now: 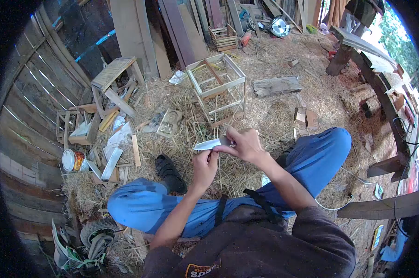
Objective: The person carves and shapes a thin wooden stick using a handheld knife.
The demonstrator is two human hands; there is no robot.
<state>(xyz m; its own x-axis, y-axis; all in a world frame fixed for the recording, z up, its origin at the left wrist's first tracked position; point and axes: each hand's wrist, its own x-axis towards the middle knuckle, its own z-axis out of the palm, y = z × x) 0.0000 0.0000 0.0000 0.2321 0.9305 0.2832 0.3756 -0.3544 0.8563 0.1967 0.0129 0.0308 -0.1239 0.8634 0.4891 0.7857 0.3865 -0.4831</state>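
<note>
Above the straw-covered floor, between my knees, both hands meet at a pale, flat piece with a pointed left end (206,145), which looks like a blade. My right hand (244,146) is closed round its darker right end, with the thumb stretched left along it. Just below the piece, my left hand (204,169) is closed, fingers curled and thumb up against its lower edge. Whether something small sits between the left fingers cannot be made out. Beyond the hands stands a light wooden stool frame (225,85).
A slatted wooden stool (113,74) and a paint tin (72,160) are at the left. A rough plank (277,86) lies beyond the frame. Boards (174,32) lean at the back, near a circular saw (280,27). A workbench (381,76) runs along the right.
</note>
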